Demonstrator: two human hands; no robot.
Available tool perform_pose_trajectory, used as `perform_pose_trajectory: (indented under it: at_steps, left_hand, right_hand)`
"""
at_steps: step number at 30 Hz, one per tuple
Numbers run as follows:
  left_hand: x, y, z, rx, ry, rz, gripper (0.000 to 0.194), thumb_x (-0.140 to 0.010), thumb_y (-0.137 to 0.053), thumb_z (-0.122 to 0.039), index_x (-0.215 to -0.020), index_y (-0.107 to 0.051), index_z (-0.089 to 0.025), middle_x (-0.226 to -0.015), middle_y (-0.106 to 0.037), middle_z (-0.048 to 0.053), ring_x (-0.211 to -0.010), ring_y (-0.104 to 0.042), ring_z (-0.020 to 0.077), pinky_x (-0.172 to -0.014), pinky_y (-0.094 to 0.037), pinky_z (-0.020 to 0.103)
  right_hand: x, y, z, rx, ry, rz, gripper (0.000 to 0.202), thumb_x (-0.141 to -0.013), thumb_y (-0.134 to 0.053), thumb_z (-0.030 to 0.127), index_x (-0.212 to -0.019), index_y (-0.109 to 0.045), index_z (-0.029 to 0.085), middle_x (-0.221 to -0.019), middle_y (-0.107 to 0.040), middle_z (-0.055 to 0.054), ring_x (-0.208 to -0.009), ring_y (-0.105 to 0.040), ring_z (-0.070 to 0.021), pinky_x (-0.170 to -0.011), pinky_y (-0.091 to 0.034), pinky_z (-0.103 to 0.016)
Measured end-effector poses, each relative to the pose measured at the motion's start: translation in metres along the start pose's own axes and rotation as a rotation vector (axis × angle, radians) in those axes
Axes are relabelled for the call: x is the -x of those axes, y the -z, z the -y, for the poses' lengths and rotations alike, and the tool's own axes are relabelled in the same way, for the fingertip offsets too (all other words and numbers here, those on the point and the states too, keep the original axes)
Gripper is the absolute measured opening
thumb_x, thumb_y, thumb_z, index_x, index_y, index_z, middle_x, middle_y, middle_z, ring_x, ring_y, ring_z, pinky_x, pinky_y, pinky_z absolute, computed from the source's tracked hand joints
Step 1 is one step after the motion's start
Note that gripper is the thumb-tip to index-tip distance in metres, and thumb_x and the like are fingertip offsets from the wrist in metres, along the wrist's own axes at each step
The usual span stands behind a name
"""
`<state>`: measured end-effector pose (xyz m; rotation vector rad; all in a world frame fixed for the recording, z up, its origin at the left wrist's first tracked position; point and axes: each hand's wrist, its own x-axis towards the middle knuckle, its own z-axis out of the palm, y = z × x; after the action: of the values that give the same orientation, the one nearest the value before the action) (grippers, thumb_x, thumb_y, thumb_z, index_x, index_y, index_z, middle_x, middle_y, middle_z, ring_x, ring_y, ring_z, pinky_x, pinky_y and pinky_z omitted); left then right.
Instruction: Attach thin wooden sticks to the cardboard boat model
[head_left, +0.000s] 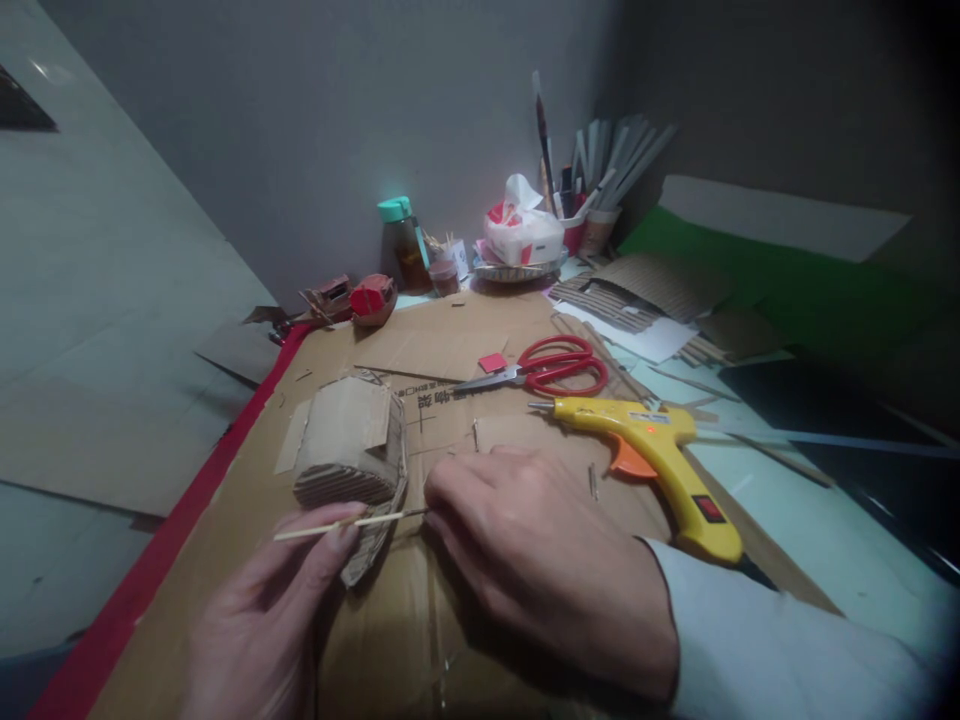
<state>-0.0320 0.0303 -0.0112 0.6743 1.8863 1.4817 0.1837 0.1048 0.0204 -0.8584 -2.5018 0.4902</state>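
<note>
A thin wooden stick (349, 523) lies almost level across the lower middle of the frame, held at both ends. The right hand (540, 545), coming in from the lower right in a pale sleeve (780, 640), pinches the stick's right end between its fingers (442, 495), which are closed tight on it. The left hand (262, 620), rising from the bottom edge at lower left, has its fingers bent up under the stick's left part, the thumb tip touching it from below; whether they grip it or only steady it cannot be told.

Just behind the stick, left of centre, sits a small cardboard model (352, 445) with a flat panel on top and corrugated edges showing; its lower point hangs down beside the left thumb. All this rests on a large brown cardboard sheet (465, 350) with a red strip (150, 570) along its left edge, spread over the tabletop (810, 520).

Right of centre lies a yellow hot glue gun (652, 455), nozzle pointing left, just beside the right hand. Above it are red-handled scissors (547, 368) and a small red square (493, 362). In the upper middle, against the grey wall, stand a bottle with a teal cap (403, 243), a tissue pack (523, 235) and cups of brushes and strips (592, 190). Corrugated scraps (637, 295) and a green sheet (750, 270) fill the upper right.
</note>
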Motion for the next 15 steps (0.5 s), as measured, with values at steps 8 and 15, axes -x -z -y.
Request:
perform_pose_trajectory:
  at_steps: [8,15]
  left_hand:
    - [0.0023,-0.0052,-0.0034,-0.008,0.011,-0.01,0.068,-0.032,-0.103,-0.073,-0.082,-0.088,-0.03,-0.101,-0.083,0.003,-0.097,-0.072,0.0221,-0.077,-0.061,0.009]
    - [0.0024,-0.0075,-0.0062,0.053,0.041,-0.045,0.07,-0.027,-0.105,-0.071,-0.082,-0.088,-0.031,-0.1,-0.085,0.003,-0.094,-0.078,0.0241,-0.073,-0.064,0.011]
  right_hand:
    - [-0.0003,0.0005,-0.0007,0.006,-0.012,0.022,0.017,-0.104,-0.051,0.02,-0.088,-0.054,0.02,-0.08,-0.059,0.0,-0.065,-0.039,-0.0162,-0.062,-0.025,-0.037]
    - [0.0002,-0.0001,-0.0006,-0.004,0.009,-0.023,0.017,-0.104,-0.052,0.02,-0.087,-0.057,0.019,-0.08,-0.061,0.0,-0.066,-0.039,-0.0157,-0.063,-0.027,-0.035]
